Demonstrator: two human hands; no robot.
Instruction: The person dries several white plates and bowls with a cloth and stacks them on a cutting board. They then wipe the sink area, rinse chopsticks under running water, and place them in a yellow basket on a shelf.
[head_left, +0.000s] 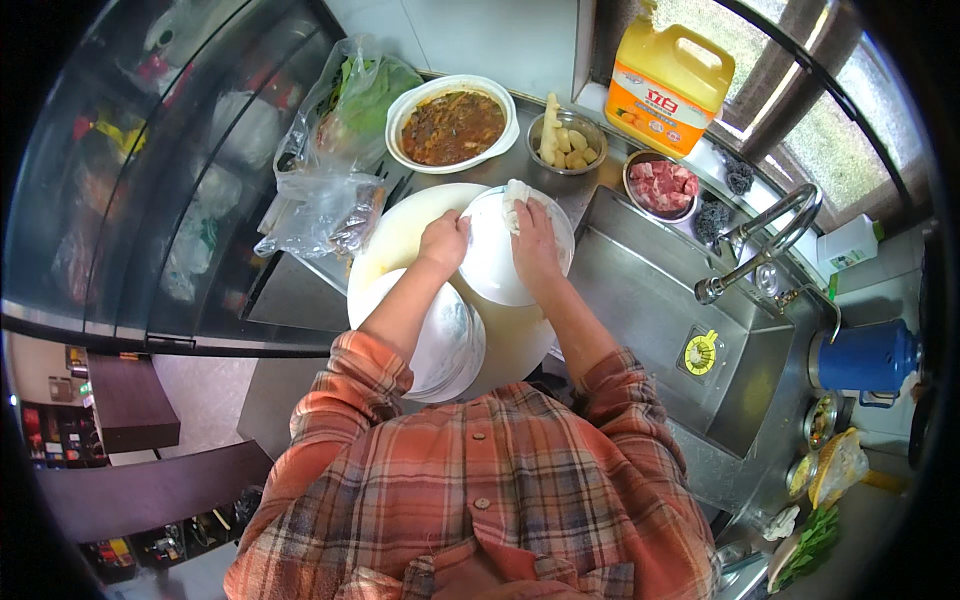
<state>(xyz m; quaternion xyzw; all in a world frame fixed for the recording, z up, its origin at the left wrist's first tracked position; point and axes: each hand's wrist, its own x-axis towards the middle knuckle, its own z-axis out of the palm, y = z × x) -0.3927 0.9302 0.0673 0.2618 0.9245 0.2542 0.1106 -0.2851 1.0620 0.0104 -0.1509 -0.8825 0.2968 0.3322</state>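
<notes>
My left hand grips the left rim of a white plate, thumb uppermost. A crumpled white cloth lies under the fingertips of my right hand, pressed against the plate's right side. Below the plate is a large round off-white surface; I cannot tell whether it is a board or a basin. Nearer my body, partly behind my left forearm, rests a stack of white plates with faint grey patterning.
A stainless steel sink with a curved faucet lies right. Behind stand a casserole of stew, a bowl of peeled potatoes and ginger, a bowl of raw meat and a yellow detergent jug. Plastic bags sit left.
</notes>
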